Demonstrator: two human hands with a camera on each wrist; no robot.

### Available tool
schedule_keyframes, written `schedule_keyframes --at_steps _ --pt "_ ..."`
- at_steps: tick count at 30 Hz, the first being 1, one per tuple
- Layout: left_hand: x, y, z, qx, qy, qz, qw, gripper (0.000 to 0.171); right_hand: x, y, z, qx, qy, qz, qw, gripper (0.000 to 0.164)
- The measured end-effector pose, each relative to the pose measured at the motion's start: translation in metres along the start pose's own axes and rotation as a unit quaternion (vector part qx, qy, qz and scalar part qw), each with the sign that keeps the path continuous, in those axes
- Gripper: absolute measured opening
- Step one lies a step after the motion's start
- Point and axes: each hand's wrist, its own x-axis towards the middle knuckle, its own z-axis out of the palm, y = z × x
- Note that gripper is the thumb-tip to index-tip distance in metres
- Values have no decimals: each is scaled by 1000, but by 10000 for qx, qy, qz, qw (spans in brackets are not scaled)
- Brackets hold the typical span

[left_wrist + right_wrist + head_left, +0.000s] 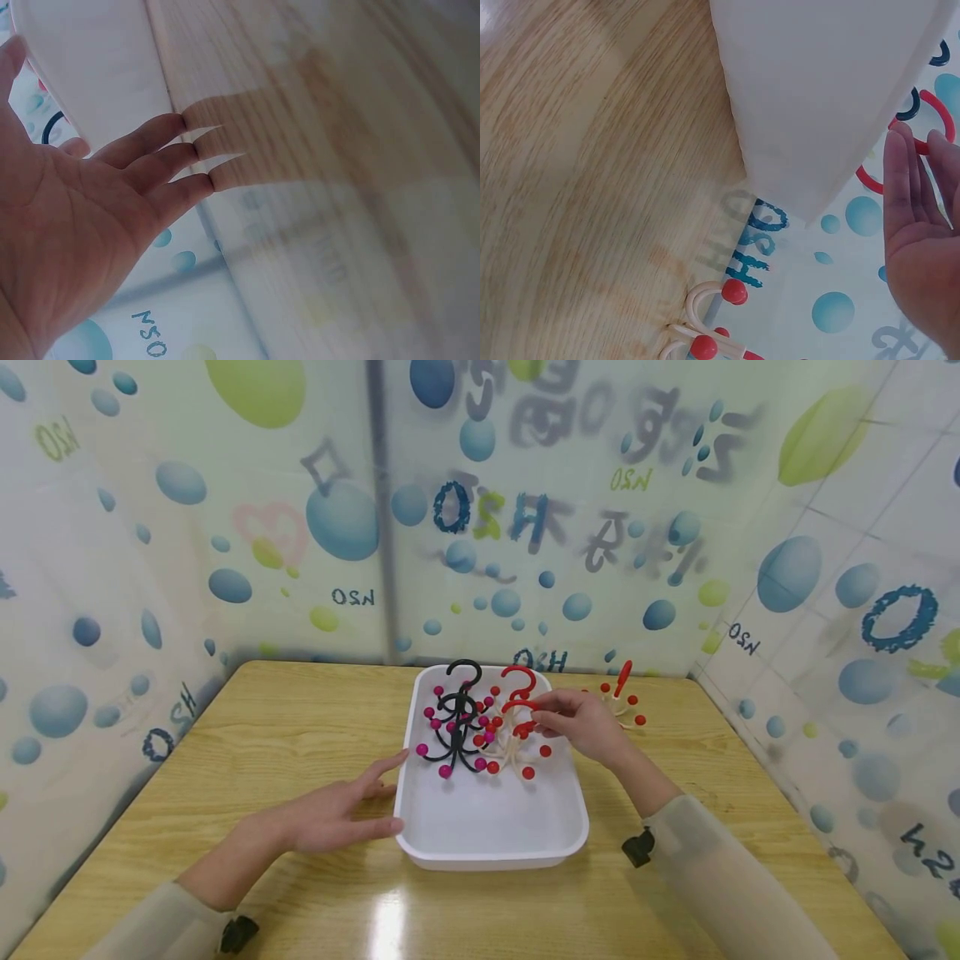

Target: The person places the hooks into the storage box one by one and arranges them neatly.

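Note:
A white plastic tub [489, 857] stands on the table with several multi-arm hanging hooks in its back half. On its left side are black hooks [457, 739] tipped with magenta balls. To their right are cream ones with red tops and red balls. My right hand [588, 727] pinches the red top of the front cream hanging hook [512, 752] inside the tub. My left hand [330, 817] lies at the tub's left side, fingers extended and thumb by the rim. In the left wrist view, fingertips of that hand [75, 217] touch the tabletop.
Another cream hanging hook with a red top [623, 681] lies on the table behind my right hand. The wooden table [300, 718] meets a patterned curtain [337, 610] at the back and sides.

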Motion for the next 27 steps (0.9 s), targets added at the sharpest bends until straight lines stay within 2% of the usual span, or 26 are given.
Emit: schedule_keyframes --at_steps 7,15,21,27 --pt "0 0 0 1 1 9 10000 88 0 0 -1 -119 42 18 9999 27" --pt "-1 0 0 14 -17 -43 10000 88 -3 7 -8 -19 39 59 10000 29" --pt "-1 1 0 61 -3 -70 10000 88 -11 17 -24 -101 122 137 9998 36" --pt "0 1 -1 15 -11 -35 10000 88 -19 38 -47 -142 305 221 9992 35"
